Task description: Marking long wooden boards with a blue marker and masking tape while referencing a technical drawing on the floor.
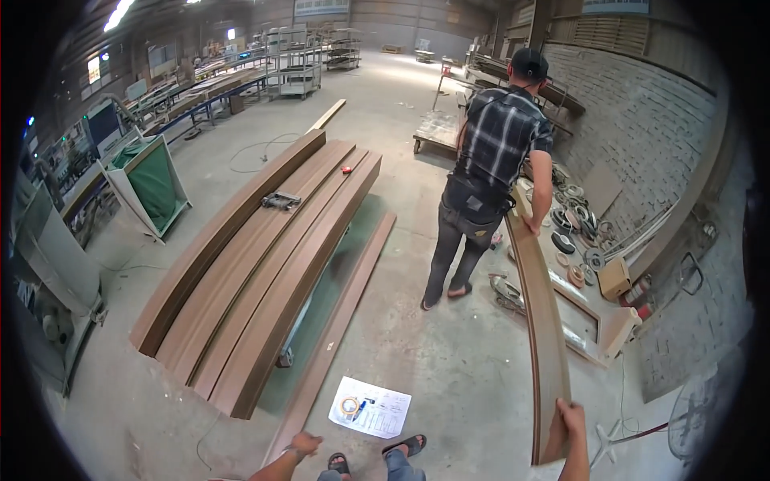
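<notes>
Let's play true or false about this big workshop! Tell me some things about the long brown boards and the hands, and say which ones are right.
1. The right hand grips the near end of a long brown wooden board. True.
2. A person in a checked shirt holds the far end of that board. True.
3. The left hand holds a hammer. False: it is empty and open, above the concrete floor.
4. The white paper sheet lies on the stacked brown boards. False: it lies on the floor by the sandalled feet.
5. A green cloth bin stands left of the stack. True.
</notes>
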{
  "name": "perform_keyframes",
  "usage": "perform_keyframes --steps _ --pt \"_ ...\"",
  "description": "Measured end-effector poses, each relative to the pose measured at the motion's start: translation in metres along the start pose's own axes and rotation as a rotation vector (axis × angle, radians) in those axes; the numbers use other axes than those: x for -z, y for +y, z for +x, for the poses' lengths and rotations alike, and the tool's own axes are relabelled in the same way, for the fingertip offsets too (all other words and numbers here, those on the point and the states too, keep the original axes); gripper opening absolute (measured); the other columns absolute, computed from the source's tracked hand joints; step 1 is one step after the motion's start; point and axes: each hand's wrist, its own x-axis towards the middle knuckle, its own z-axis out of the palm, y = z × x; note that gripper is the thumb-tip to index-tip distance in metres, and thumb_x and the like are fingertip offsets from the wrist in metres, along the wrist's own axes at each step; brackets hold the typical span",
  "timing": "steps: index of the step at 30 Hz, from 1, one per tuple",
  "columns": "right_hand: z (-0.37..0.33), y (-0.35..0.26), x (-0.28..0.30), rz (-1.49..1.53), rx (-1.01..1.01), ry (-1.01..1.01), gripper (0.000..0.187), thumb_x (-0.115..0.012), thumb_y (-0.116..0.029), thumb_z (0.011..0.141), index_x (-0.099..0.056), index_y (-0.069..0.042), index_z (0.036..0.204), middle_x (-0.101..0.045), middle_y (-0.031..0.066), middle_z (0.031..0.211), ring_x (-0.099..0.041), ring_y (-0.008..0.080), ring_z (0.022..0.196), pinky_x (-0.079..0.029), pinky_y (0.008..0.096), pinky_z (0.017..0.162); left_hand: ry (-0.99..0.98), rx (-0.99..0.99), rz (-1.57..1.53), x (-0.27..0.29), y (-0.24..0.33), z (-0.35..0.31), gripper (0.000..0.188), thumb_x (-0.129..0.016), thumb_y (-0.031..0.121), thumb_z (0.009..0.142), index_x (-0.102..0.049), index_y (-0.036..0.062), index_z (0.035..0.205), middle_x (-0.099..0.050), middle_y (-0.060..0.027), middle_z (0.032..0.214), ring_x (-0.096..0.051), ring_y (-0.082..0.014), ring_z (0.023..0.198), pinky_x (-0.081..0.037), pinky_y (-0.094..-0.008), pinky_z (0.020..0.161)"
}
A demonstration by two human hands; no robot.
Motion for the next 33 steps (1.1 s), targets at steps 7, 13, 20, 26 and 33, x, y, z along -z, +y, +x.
perform_keyframes --steps 7,13,20,26,33 --pt "-0.040 -0.058 -0.035 -0.276 0.067 0.395 0.062 -0.076 -0.032 0.078 -0.061 0.003 0.127 -0.067 0.0284 0.118 -0.063 0.0436 0.112 -0.050 0.0471 0.098 0.278 0.524 -0.667 0.092 -0.187 -0.106 0.039 -0.073 0.034 0.087 -0.071 0.0011 0.107 -0.074 -0.0176 0.087 -0.075 -0.0270 0.085 -0.059 -0.0379 0.084" --pt "-0.106 0.032 -0.136 -0.358 0.320 -0.070 0.056 -0.081 -0.039 0.077 -0.069 -0.001 0.117 -0.073 0.0184 0.091 -0.071 0.0331 0.087 -0.056 0.0407 0.080 0.169 0.231 -0.696 0.065 -0.202 -0.121 0.031 -0.065 0.032 0.091 -0.065 0.0020 0.098 -0.067 -0.0149 0.081 -0.061 -0.0253 0.066 -0.048 -0.0400 0.058" --pt "-0.188 0.047 -0.169 -0.379 0.091 -1.252 0.042 -0.069 -0.037 0.087 -0.072 -0.014 0.122 -0.074 0.0045 0.098 -0.068 0.0148 0.094 -0.054 0.0340 0.077 -0.178 -0.218 -0.761 0.043 -0.168 -0.084 0.032 -0.058 0.039 0.097 -0.067 0.0088 0.099 -0.064 -0.0091 0.076 -0.061 -0.0196 0.067 -0.049 -0.0360 0.061" --pt "-0.114 0.075 -0.139 -0.104 -0.238 -1.617 0.034 -0.066 -0.032 0.089 -0.071 -0.014 0.119 -0.070 -0.0012 0.105 -0.062 0.0098 0.099 -0.050 0.0303 0.090 -0.258 0.001 -0.472 0.004 -0.081 -0.083 0.042 -0.064 0.039 0.095 -0.066 0.0026 0.116 -0.072 -0.0141 0.092 -0.069 -0.0221 0.079 -0.054 -0.0356 0.068" --pt "-0.015 0.037 -0.034 0.442 0.004 -1.599 0.062 -0.071 -0.053 0.087 -0.067 0.002 0.115 -0.070 0.0134 0.099 -0.065 0.0209 0.104 -0.049 0.0347 0.092 -0.287 0.077 -0.411 -0.072 0.073 -0.137 0.041 -0.065 0.034 0.095 -0.068 0.0003 0.117 -0.073 -0.0161 0.100 -0.068 -0.0216 0.086 -0.054 -0.0353 0.073"
